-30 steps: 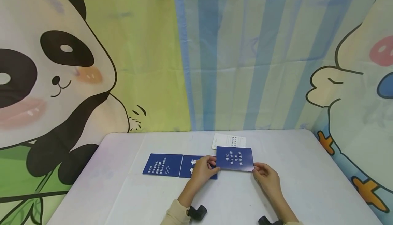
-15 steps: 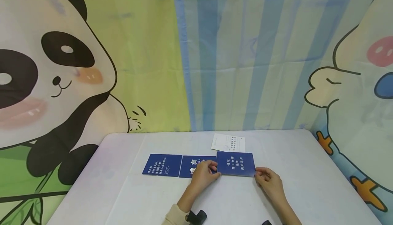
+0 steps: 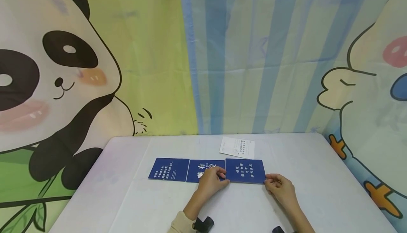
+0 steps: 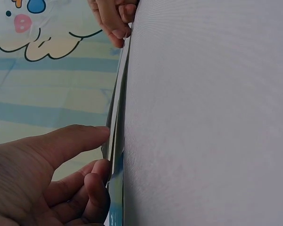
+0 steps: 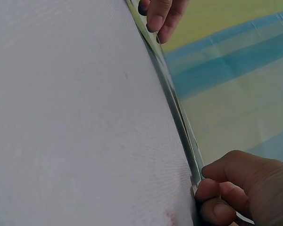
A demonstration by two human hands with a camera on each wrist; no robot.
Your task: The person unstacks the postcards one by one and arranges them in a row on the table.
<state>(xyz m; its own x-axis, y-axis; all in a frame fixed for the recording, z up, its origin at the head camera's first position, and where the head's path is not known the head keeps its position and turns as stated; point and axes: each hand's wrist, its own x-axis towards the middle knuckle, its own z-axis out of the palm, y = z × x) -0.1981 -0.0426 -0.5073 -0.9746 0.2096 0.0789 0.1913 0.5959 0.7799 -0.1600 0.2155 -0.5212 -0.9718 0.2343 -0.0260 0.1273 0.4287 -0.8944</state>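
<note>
Three dark blue cards with white Chinese writing lie in a row in the head view: a left card (image 3: 160, 175), a middle card (image 3: 192, 169) and a right card (image 3: 259, 171). The thumb and fingers of my left hand (image 3: 208, 183) pinch the right card's near left corner, and this hand covers part of the middle card. At the opposite near corner, my right hand (image 3: 283, 189) pinches the same card between thumb and fingertips. The left wrist view shows the card edge-on (image 4: 117, 106), low along the white tabletop, with a hand at each end.
Behind the right card lies a white card (image 3: 233, 146) with small dark print. The white table (image 3: 152, 208) ends at a fabric backdrop (image 3: 254, 67) with a panda and stripes. A black wrist device (image 3: 205, 224) sits on my left wrist.
Both hands have brought the right blue card down and toward me, level with the other two. More of the white card behind it now shows.
</note>
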